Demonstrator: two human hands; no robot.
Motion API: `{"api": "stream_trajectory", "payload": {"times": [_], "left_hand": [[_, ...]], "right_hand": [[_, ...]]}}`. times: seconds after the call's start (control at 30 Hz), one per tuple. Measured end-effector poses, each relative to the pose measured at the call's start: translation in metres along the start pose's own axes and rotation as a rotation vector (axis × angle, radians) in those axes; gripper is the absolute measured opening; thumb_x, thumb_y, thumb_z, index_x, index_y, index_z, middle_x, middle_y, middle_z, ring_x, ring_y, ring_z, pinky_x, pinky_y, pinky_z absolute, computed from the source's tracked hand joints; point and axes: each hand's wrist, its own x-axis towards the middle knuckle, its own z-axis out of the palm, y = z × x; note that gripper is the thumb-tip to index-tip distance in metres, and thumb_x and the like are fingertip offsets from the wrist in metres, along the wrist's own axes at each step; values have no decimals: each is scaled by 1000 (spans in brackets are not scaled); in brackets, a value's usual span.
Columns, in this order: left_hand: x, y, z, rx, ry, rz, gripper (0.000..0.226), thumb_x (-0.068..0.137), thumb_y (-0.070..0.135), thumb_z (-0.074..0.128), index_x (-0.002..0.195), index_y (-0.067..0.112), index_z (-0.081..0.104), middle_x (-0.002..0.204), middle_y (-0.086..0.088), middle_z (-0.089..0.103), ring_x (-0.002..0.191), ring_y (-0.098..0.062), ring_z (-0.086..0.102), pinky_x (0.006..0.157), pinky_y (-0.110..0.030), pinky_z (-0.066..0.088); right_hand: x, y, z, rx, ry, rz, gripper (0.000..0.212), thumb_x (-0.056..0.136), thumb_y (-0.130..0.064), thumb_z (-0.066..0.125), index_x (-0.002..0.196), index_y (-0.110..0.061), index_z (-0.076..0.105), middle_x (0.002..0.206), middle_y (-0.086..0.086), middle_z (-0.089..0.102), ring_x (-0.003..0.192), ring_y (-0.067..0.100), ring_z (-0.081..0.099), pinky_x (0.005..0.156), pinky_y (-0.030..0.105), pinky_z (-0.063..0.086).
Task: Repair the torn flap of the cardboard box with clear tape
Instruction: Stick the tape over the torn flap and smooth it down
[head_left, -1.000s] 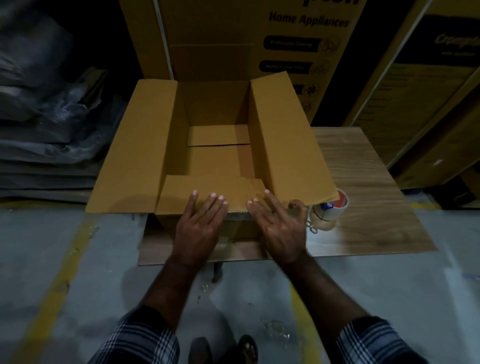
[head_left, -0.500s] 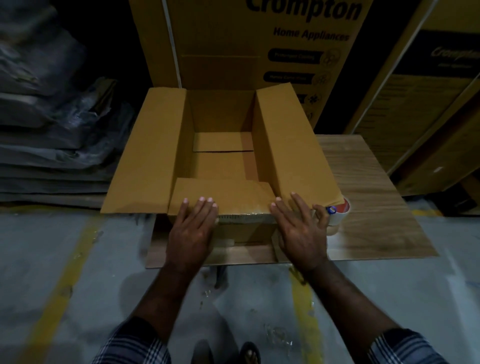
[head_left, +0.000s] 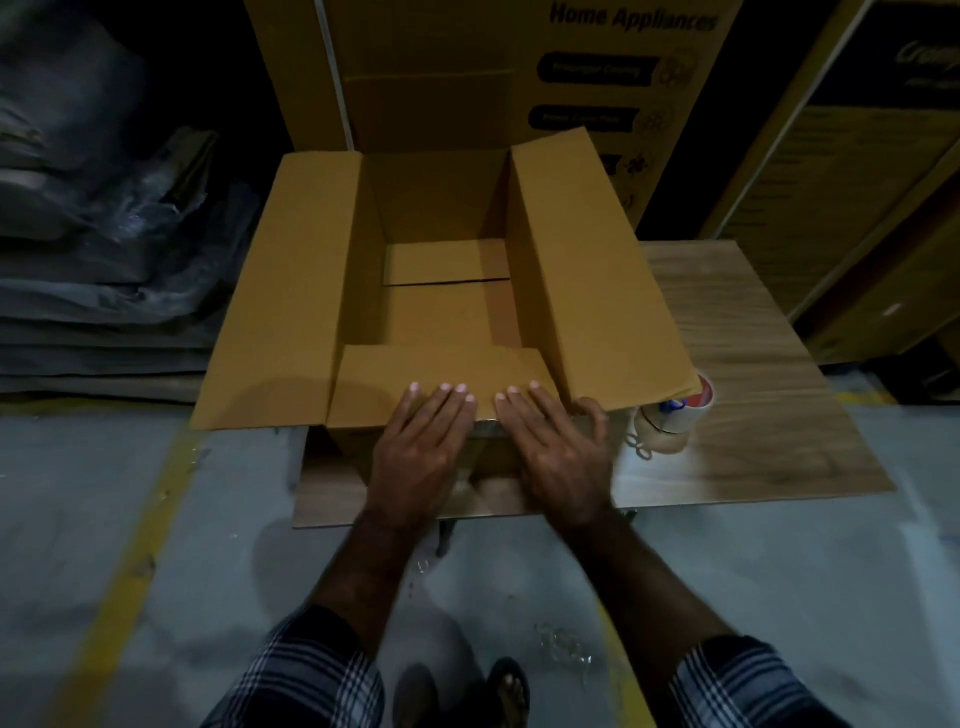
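An open brown cardboard box (head_left: 291, 291) stands on a low wooden table (head_left: 753, 395). Its near flap (head_left: 395, 374) lies folded inward over the front edge. My left hand (head_left: 421, 452) and my right hand (head_left: 556, 452) press flat on that flap's near edge, side by side, fingers straight and fingertips on the cardboard. A strip of shiny tape seems to run along the fold between the hands, mostly hidden. A roll of clear tape (head_left: 675, 415) stands on the table just right of the box, partly under the right side flap (head_left: 597, 291).
Large printed appliance cartons (head_left: 519, 67) stand right behind the box and at the far right. Stacked grey plastic-wrapped sheets (head_left: 104, 260) lie on the left. A yellow line (head_left: 124, 561) runs along the grey floor. My feet show at the bottom.
Both hands have slid closer together along the near flap's edge, the right one moving left away from the tape roll. The view has shifted slightly.
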Motion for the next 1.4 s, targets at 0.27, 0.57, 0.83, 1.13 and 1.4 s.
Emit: {"api": "stream_trajectory", "payload": {"times": [0.27, 0.57, 0.83, 1.13, 1.4], "left_hand": [[-8, -17, -7, 7, -8, -1, 46, 89, 0, 49, 132, 2, 66, 135, -17, 66, 126, -31, 64, 117, -54, 33], [-30, -46, -30, 17, -88, -132, 48, 89, 11, 66, 136, 1, 61, 140, -20, 62, 134, -35, 57, 121, -53, 28], [-31, 46, -24, -14, -315, -174, 114, 83, 31, 74, 161, 5, -5, 170, -19, -9, 158, -32, -9, 127, -49, -9], [-38, 39, 22, 89, -386, -158, 137, 70, 35, 84, 159, 6, -16, 168, -10, -25, 157, -26, -16, 125, -54, -11], [-48, 41, 32, 105, -383, -178, 120, 78, 28, 75, 160, 5, -9, 170, -12, -17, 158, -27, -9, 126, -55, 1]], "right_hand": [[1, 16, -11, -48, -29, -20, 43, 95, -16, 52, 136, -24, 63, 136, -5, 67, 135, 23, 56, 103, 53, 38], [-16, 45, -25, -95, -153, 42, 59, 88, -15, 72, 144, -21, 55, 147, 0, 59, 141, 27, 48, 105, 55, 37], [-20, -44, -29, 94, -323, 8, 69, 98, -34, 33, 159, -7, 18, 168, 14, 13, 156, 29, 12, 123, 56, 13], [-39, -29, 38, 9, -257, -40, 73, 101, -32, 40, 160, -5, 8, 167, 13, 10, 158, 25, 3, 122, 59, 15], [-51, -26, 45, 43, -247, 2, 60, 102, -18, 26, 160, -7, 13, 170, 11, 2, 158, 23, 3, 123, 57, 17]]}}
